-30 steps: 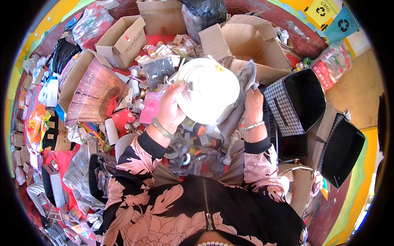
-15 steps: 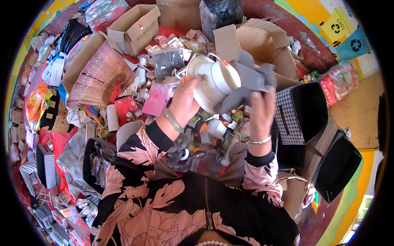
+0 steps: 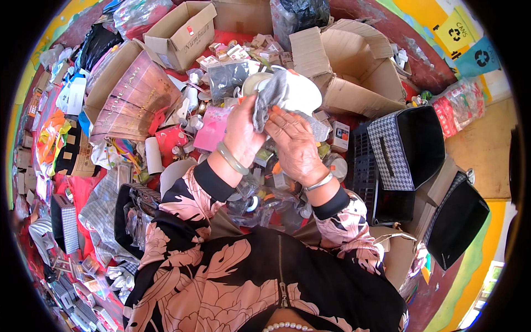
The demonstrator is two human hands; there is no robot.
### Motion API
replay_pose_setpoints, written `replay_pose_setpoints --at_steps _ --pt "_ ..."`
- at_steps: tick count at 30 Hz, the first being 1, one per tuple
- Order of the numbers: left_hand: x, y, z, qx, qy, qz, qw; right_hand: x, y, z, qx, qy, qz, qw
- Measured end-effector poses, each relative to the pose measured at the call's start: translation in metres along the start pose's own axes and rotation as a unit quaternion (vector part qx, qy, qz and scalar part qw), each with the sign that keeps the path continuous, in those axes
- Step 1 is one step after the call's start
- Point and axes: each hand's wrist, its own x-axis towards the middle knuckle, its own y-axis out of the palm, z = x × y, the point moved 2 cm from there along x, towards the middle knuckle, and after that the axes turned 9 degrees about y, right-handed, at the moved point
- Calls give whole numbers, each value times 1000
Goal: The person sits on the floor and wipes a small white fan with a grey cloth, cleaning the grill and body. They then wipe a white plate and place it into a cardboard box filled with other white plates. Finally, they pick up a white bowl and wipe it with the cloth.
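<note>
In front of my chest, both hands are raised around a white, round, flanged fixture (image 3: 301, 93). My left hand (image 3: 241, 128) grips it at the left, fingers partly hidden behind it. A grey cloth (image 3: 268, 100) drapes over its near side and partly covers it. My right hand (image 3: 296, 145) presses the cloth against the fixture, with its fingers bent toward my left hand. Beneath them lies a heap of small loose items. Close to my left wrist is a pink flat box (image 3: 210, 127).
An open cardboard box (image 3: 359, 66) stands at the far right, another cardboard box (image 3: 182, 36) at the far left. Houndstooth-sided black bins (image 3: 412, 146) and a dark plastic crate (image 3: 362, 160) stand at my right. A pleated pink box (image 3: 138, 94) sits at the left.
My right hand has moved left with the grey cloth, from beside the fixture onto its near side. The fixture has turned, and its stepped white body is now partly covered.
</note>
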Motion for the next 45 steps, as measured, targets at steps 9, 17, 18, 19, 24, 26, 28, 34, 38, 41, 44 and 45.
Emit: replay_pose_setpoints --at_steps 9,17,18,19,24,26,28,34,38,41,44,45 --pt "13 14 -37 -18 62 64 996 -9 -25 -34 57 0 -15 998" --pt "7 17 -38 -79 -41 119 989 -31 -41 -116 -206 278 -122 930" --pt "6 19 -38 -86 -43 120 988 -39 -49 -132 -31 376 -168 911" --pt "6 18 -39 -85 -38 117 989 -39 -55 -137 144 456 -205 854" --pt "13 12 -39 -48 9 84 995 -25 -62 -109 613 422 -263 614" --pt "14 10 -34 -45 2 75 996 -12 -52 -94 730 318 -155 584" --pt "12 10 -30 -39 -5 74 996 -6 -38 -70 519 348 -76 777" --pt "5 13 -27 -37 -10 74 997 -6 -23 -58 162 321 -74 930" --pt "3 17 -23 -39 33 65 997 -9 -14 -46 145 307 -125 932" --pt "6 19 -22 -44 67 60 995 -12 1 -30 124 292 -179 931" --pt "8 26 -21 -22 110 40 993 -8 4 2 14 224 -111 968" --pt "8 27 -21 -9 124 30 992 -6 6 14 -24 168 -105 980"
